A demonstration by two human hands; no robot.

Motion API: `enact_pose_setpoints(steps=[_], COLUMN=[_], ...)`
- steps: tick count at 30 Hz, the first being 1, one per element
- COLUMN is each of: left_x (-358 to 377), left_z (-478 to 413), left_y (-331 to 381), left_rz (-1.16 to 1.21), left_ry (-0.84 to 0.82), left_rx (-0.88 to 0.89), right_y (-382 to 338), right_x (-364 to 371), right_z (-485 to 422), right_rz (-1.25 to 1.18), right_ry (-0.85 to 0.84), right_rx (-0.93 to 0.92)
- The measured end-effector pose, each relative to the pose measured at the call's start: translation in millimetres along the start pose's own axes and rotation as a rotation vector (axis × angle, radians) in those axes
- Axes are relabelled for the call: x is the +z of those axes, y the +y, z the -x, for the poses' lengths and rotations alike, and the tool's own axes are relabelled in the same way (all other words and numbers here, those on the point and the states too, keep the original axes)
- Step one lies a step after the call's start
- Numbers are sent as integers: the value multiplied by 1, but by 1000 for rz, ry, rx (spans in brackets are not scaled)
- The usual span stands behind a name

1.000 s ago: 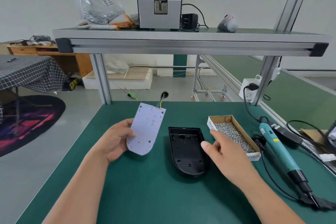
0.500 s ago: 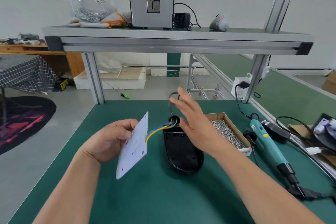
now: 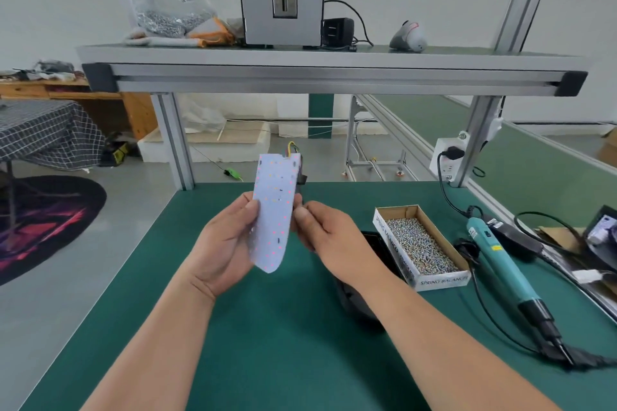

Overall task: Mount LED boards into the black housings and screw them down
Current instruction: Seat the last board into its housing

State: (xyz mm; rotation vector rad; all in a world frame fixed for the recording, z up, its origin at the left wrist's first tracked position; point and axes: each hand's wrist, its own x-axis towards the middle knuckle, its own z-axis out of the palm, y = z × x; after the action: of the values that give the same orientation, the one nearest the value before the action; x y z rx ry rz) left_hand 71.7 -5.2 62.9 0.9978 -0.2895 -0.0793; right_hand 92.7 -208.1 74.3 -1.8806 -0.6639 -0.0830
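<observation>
- LED board [image 3: 275, 213] stood upright above the table [image 3: 283, 344].
- Left hand [image 3: 223, 243] gripped its left edge.
- Right hand [image 3: 329, 243] apparently pinched its right edge.
- Housing [image 3: 355, 305] lay on the table under the right wrist.

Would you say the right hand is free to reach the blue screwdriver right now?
Likely not yet: the right hand pinches the board; once it lets go, the screwdriver lies unobstructed beyond the screw box.

LED board [image 3: 273, 210]: white, dotted pink and yellow. Board wires [image 3: 291, 145]: yellow, possibly green. Housing [image 3: 359, 305]: black. Bench mat [image 3: 283, 344]: dark green. Screwdriver [image 3: 500, 264]: teal, black nose. Screws [image 3: 420, 243]: silvery.
</observation>
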Motion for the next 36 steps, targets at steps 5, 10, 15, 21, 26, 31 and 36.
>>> enact_pose_setpoints(steps=[5,10,15,21,26,31,36], left_x=[8,6,-2,-21,-31,-32,-21], left_z=[-1,-4,-6,-6,-4,-4,-7], left_y=[-2,6,10,15,14,4,-9], left_rz=[-5,191,260,251,74,-230,-164], left_ry=[66,169,270,281,295,367,315], left_rx=[26,124,104,-35,-175,-231,-267], right_y=[1,14,31,52,75,92,86], right_x=[4,-4,-21,-54,-90,-120,-136], right_z=[-4,-7,-15,-24,-24,-16,-7], right_rz=[43,392,655,640,663,672,533], right_ry=[-192,-133,97,229,316,404,514], right_rx=[18,-21,-84,-10,113,201,293])
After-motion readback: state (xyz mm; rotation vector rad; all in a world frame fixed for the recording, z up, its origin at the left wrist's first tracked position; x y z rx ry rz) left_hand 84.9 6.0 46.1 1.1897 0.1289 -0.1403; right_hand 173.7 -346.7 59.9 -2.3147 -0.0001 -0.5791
